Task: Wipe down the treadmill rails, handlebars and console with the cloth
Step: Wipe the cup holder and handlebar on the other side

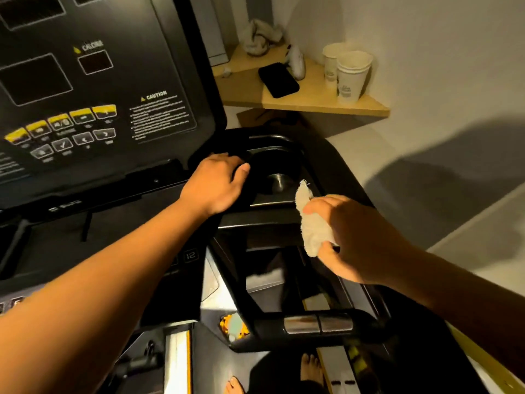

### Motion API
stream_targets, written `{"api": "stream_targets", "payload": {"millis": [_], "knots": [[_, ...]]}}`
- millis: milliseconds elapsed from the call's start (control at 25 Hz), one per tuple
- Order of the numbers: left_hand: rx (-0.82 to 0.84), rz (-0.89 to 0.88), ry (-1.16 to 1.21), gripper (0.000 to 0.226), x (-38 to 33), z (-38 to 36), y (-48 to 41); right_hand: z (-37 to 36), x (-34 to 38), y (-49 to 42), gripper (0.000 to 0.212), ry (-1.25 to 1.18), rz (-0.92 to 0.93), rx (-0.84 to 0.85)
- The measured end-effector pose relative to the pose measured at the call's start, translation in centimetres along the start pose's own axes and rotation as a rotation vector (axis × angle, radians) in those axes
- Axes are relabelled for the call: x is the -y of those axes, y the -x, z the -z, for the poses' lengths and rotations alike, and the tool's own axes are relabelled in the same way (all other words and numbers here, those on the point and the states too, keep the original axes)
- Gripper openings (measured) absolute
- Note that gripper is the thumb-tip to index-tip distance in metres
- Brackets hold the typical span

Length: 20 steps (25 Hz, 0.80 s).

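The black treadmill console [93,89] fills the upper left, with yellow and grey buttons near its lower edge. To its right sits a round cup holder [274,172]. My left hand [218,183] rests on the cup holder's left rim, fingers curled over the edge. My right hand [352,237] hovers just right of the holder, gripping a crumpled white cloth [311,223]. A black handlebar with a metal pulse sensor [318,322] crosses below my right hand.
A wooden corner shelf [318,100] at the upper right carries a black phone [278,80], stacked paper cups [350,75] and a bunched towel [260,35]. White walls close in on the right. My bare feet [311,371] show on the belt below.
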<state>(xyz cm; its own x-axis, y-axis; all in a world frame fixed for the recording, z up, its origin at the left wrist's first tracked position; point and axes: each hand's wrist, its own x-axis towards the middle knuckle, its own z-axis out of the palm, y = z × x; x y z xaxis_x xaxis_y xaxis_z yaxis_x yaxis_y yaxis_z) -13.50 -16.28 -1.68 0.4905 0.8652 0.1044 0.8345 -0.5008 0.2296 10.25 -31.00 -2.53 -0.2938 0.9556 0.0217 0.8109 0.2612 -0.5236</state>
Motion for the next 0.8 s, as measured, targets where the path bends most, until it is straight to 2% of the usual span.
{"api": "stream_targets", "payload": {"millis": [80, 160, 240, 320, 480, 640, 720, 800], "knots": [[-0.054, 0.034, 0.087, 0.036, -0.1, 0.2, -0.1, 0.1, 1.7, -1.7, 0.059, 0.074, 0.013, 0.043], [-0.091, 0.066, 0.156, 0.046, -0.3, 0.5, 0.1, 0.5, 3.9, -4.8, 0.054, 0.135, -0.025, 0.218], [-0.105, 0.104, 0.212, 0.054, -0.3, 0.6, 0.2, 0.5, 5.6, -8.5, 0.049, 0.035, -0.045, 0.458], [-0.119, 0.116, 0.231, 0.057, -0.5, 0.7, 0.3, -0.2, 6.8, -11.4, 0.046, -0.097, -0.033, 0.571], [-0.103, 0.138, 0.225, 0.062, -0.6, 0.6, 0.2, -0.8, 7.1, -13.3, 0.046, -0.091, -0.074, 0.697], [-0.089, 0.132, 0.208, 0.076, -0.3, 0.5, 0.3, 1.9, 5.3, -11.7, 0.059, -0.049, -0.161, 0.759], [-0.115, 0.136, 0.22, 0.076, -0.2, 0.4, 0.1, 1.9, 4.8, -11.5, 0.07, 0.029, -0.109, 0.822], [-0.127, 0.145, 0.222, 0.073, -0.3, 0.5, 0.0, 0.5, 5.3, -11.8, 0.073, 0.007, 0.015, 0.802]]}}
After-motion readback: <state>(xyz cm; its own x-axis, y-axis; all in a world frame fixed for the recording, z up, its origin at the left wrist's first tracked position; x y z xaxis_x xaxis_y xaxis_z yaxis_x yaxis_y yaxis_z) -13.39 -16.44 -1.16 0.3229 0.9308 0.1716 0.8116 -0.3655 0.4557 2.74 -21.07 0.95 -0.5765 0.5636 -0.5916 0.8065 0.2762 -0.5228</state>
